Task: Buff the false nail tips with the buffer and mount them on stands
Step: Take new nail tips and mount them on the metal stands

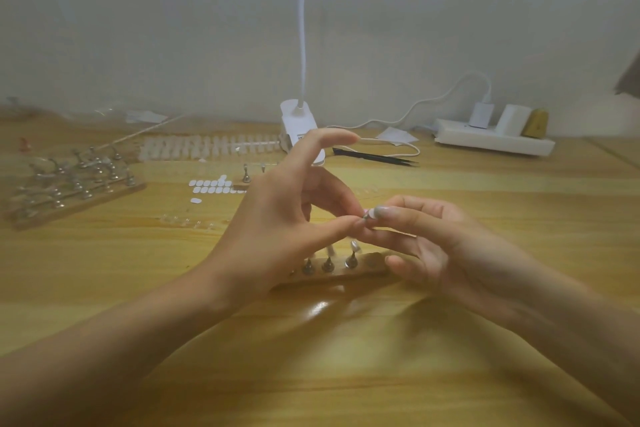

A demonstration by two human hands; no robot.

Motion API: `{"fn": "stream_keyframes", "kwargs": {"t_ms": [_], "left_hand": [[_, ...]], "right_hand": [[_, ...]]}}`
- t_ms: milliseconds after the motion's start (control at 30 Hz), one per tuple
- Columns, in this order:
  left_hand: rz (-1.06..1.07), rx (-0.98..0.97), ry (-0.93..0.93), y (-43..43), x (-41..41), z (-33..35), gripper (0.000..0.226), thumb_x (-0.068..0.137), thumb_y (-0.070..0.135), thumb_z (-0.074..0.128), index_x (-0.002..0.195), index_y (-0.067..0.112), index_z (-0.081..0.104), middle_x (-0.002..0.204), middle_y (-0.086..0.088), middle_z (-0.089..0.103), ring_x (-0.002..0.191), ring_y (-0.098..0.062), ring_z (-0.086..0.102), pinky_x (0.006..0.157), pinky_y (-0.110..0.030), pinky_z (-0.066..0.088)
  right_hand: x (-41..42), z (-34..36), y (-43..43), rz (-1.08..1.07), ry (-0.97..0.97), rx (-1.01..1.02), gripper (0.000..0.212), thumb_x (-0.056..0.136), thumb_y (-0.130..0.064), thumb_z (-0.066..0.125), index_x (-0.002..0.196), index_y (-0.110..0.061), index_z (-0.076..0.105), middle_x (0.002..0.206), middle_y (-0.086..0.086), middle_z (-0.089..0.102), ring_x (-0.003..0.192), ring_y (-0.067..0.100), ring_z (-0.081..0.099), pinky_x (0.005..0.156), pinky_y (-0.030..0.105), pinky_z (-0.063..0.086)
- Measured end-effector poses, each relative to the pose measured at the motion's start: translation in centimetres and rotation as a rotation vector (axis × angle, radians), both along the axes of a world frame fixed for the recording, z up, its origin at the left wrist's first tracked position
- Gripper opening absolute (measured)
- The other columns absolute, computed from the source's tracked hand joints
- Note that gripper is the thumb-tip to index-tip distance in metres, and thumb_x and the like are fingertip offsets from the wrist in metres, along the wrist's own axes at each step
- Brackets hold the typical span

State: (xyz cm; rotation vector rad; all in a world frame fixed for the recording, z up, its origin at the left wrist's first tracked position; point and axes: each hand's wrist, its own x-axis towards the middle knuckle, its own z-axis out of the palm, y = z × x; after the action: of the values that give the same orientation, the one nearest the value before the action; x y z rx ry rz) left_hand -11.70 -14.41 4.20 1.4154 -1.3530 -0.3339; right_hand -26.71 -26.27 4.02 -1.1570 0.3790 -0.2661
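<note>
Centre frame, both hands meet over the glossy wood-grain table point(346, 374). The left hand point(287, 218) pinches a tiny metal stand point(365, 217) between thumb and a middle finger, index finger lifted straight; the right hand point(433, 246) nips the pale nail tip point(370, 212) on it with thumb and forefinger. Just below lies a wooden strip base point(360, 272) carrying three cone-footed stands point(327, 265). Upper left: a wooden board point(79, 204) crowded with shiny stands, a translucent rack of tips point(207, 147) and white oval stickers point(211, 185). Right: black tweezers point(375, 158) and a white power strip point(491, 142). The lamp clip's point(298, 125) print is too blurred to read.
</note>
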Motion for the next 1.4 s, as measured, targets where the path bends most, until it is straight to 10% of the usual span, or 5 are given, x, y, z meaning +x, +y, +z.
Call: {"fn": "stream_keyframes", "kwargs": {"t_ms": [633,867,1200,1400], "left_hand": [[0.017,-0.103,-0.099,0.1,-0.4,-0.1,0.049,0.083,0.011,0.075,0.124,0.021,0.05,0.082,0.009,0.071,0.085,-0.012,0.071,0.063,-0.024,0.05],[0.025,-0.07,-0.047,0.5,-0.3,0.8,0.063,0.08,0.01,0.078,0.131,0.028,0.045,0.082,0.006,0.073,0.08,-0.015,0.072,0.065,-0.039,0.056],[0.036,-0.075,-0.49,0.7,-0.6,1.1,0.063,0.08,0.003,0.078,0.132,0.02,0.046,0.077,0.011,0.068,0.071,0.005,0.062,0.066,-0.003,0.04],[0.032,-0.042,-0.642,0.7,-0.8,0.6,0.07,0.081,0.003,0.075,0.134,0.029,0.038,0.079,0.014,0.066,0.065,0.008,0.05,0.064,-0.006,0.042]], "right_hand": [[-0.2,0.1,1.3,-0.097,-0.076,0.074,0.018,0.073,-0.015,0.084,0.077,-0.016,0.066,0.098,0.009,0.071,0.093,0.015,0.072,0.05,0.019,0.056],[-1.1,1.5,-0.3,-0.234,-0.125,-0.969,0.019,0.082,-0.033,0.071,0.08,-0.015,0.068,0.076,-0.002,0.071,0.072,0.023,0.074,0.049,0.027,0.056],[-0.8,1.0,-0.4,-0.17,-0.097,-1.26,0.016,0.079,-0.028,0.072,0.077,-0.013,0.072,0.071,-0.01,0.069,0.069,0.009,0.073,0.054,0.025,0.059],[-1.1,0.2,-0.4,-0.184,-0.086,-1.596,0.011,0.087,-0.021,0.069,0.085,-0.01,0.07,0.078,-0.009,0.068,0.076,0.002,0.069,0.06,0.021,0.057]]}}
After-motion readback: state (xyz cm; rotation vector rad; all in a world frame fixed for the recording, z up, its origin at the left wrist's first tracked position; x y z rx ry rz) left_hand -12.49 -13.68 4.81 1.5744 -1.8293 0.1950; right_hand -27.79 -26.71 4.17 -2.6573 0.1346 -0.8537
